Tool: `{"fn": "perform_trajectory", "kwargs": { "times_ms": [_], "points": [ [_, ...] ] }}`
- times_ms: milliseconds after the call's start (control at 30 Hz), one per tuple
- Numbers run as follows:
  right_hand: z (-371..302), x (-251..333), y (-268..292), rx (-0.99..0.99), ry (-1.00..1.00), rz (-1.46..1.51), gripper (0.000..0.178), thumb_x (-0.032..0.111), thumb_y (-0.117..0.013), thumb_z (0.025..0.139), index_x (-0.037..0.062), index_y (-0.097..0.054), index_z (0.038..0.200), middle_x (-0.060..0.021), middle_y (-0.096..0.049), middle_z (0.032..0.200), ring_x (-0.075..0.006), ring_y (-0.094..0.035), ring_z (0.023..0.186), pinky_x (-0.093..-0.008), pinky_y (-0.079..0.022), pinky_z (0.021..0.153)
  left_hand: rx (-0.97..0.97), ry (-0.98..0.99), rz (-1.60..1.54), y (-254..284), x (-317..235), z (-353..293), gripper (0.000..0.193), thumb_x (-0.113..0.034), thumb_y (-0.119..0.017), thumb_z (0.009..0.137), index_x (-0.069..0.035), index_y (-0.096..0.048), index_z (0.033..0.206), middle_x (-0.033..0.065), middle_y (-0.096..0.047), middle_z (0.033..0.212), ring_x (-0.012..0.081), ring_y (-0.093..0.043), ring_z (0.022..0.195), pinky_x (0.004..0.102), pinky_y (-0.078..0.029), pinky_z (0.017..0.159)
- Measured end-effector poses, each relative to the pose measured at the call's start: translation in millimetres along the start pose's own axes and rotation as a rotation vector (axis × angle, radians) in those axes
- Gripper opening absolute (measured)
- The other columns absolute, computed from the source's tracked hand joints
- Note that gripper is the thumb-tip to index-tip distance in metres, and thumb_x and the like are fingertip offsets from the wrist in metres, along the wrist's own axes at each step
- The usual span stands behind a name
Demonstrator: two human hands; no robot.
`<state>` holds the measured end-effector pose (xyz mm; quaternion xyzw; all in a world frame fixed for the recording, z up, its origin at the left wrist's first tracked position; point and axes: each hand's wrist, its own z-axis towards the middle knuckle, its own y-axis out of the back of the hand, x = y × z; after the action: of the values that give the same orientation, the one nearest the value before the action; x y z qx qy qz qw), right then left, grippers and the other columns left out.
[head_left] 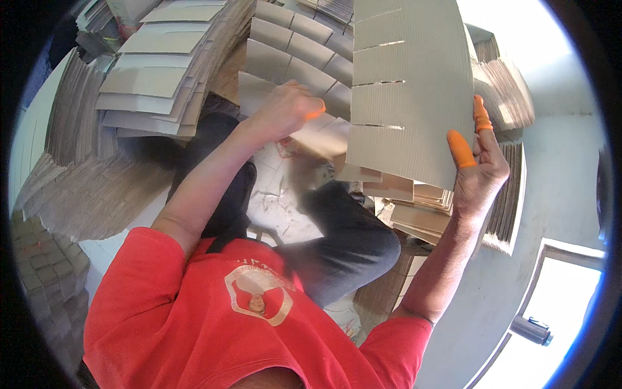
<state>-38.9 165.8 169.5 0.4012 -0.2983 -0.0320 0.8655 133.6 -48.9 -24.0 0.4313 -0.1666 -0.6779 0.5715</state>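
My right hand (pixel 483 159), with orange finger covers on the thumb and a finger, grips the right edge of a large slotted cardboard sheet (pixel 421 97). The sheet is raised, and a row of short slits runs in from its left edge. My left hand (pixel 289 111) is closed, with orange showing at a fingertip. It is over the near end of the assembled cardboard dividers (pixel 295 61), which form rows of cells. What its fingers hold, if anything, is hidden.
Stepped cardboard pieces (pixel 152 78) are piled at the upper left, beside a tall cardboard stack (pixel 71 110). More stacked cardboard (pixel 505 91) stands at the right by the wall (pixel 564 181). Flat pieces (pixel 421 214) lie below the raised sheet. My legs (pixel 350 240) are bent beneath.
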Motion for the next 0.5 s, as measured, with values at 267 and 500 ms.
{"fn": "perform_trajectory", "kwargs": {
  "times_ms": [267, 500],
  "points": [
    [11, 3, -36, 0.111, 0.010, -0.013, 0.066, -0.006, -0.076, 0.075, 0.0098, -0.057, 0.136, 0.0090, -0.033, 0.071, -0.0050, -0.032, 0.065, -0.0167, -0.033, 0.060, -0.053, -0.028, -0.010, -4, 1, 0, 0.016, 0.000, -0.066, 0.068, -0.006, -0.065, 0.082, 0.0098, -0.060, 0.069, 0.0283, -0.061, 0.072, 0.0398, -0.047, 0.071],
    [15, 0, -48, 0.141, 0.042, -0.011, 0.064, -0.005, -0.076, 0.077, 0.0094, -0.057, 0.137, 0.0073, -0.038, 0.070, -0.0037, -0.035, 0.065, -0.0174, -0.035, 0.058, -0.060, 0.011, -0.036, -6, 2, -1, 0.016, 0.000, -0.065, 0.067, -0.007, -0.063, 0.081, 0.0101, -0.059, 0.069, 0.0292, -0.059, 0.071, 0.0406, -0.048, 0.073]
  ]
}}
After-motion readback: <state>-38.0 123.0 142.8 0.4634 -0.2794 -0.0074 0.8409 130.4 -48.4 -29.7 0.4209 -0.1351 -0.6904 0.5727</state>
